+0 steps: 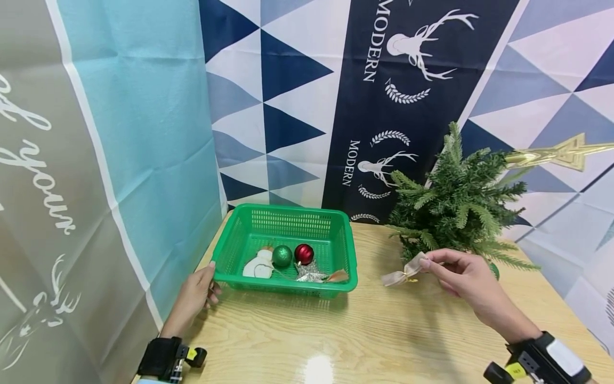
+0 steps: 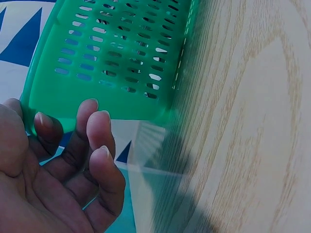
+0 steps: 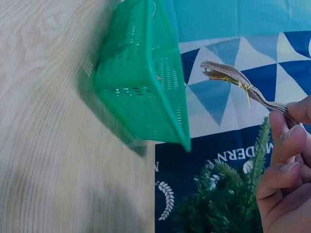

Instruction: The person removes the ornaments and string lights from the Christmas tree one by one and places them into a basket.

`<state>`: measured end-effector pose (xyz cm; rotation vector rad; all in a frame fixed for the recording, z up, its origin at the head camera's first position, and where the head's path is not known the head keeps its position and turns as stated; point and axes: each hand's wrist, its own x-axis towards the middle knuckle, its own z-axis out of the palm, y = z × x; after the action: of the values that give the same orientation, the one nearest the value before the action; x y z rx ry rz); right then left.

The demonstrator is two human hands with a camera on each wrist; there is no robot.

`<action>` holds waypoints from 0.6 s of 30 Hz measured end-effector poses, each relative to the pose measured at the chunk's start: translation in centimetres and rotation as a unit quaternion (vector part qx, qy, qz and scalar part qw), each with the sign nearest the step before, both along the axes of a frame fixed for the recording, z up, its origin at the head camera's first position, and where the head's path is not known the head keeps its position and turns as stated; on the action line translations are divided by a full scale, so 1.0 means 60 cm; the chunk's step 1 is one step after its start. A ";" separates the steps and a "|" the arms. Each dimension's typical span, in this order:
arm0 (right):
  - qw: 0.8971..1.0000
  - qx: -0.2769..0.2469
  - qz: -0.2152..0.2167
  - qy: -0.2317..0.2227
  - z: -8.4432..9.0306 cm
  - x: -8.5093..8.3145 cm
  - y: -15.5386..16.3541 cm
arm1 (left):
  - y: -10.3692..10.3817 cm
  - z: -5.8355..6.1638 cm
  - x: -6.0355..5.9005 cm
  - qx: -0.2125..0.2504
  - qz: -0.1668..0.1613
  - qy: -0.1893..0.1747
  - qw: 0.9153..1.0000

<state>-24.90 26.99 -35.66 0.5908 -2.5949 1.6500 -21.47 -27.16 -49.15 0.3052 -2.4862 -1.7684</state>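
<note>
A green plastic basket (image 1: pixel 225 274) (image 2: pixel 121 58) (image 3: pixel 146 87) stands on the wooden table. Inside lie a green ball (image 1: pixel 282 256), a red ball (image 1: pixel 304 254), a white snowman figure (image 1: pixel 258 264) and a silver star (image 1: pixel 309 273). My left hand (image 1: pixel 198 294) (image 2: pixel 68 160) holds the basket's near left corner, thumb on the rim. My right hand (image 1: pixel 462 277) (image 3: pixel 284 165) pinches a beige ribbon bow (image 1: pixel 405 272) (image 3: pixel 233 77) above the table, just in front of a small green tree (image 1: pixel 455 202) (image 3: pixel 228 199).
The wooden table (image 1: pixel 364 336) runs from the basket to the tree. A gold star (image 1: pixel 558 153) points out to the right at the tree's top. Patterned cloth backdrops (image 1: pixel 336 96) hang close behind and on the left.
</note>
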 end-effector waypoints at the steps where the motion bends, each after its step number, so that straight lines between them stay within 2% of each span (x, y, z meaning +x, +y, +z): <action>1: 1.000 -0.002 0.004 0.000 -0.001 0.000 -0.002 | 0.000 0.000 0.000 -0.002 -0.001 -0.001 1.000; 7: 0.999 -0.021 0.026 -0.007 -0.008 -0.005 -0.018 | 0.000 0.000 -0.001 -0.006 -0.004 -0.004 1.000; 13: 0.999 -0.041 0.031 -0.011 -0.016 -0.007 -0.044 | -0.001 0.000 0.000 -0.003 -0.009 -0.005 1.000; 18: 0.998 -0.043 0.041 -0.008 -0.023 -0.013 -0.061 | 0.000 -0.002 0.000 -0.008 -0.001 -0.003 1.000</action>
<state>-25.66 23.33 -37.06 0.6903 -2.5265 1.7875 -21.49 -27.14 -49.25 0.3080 -2.5046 -1.7501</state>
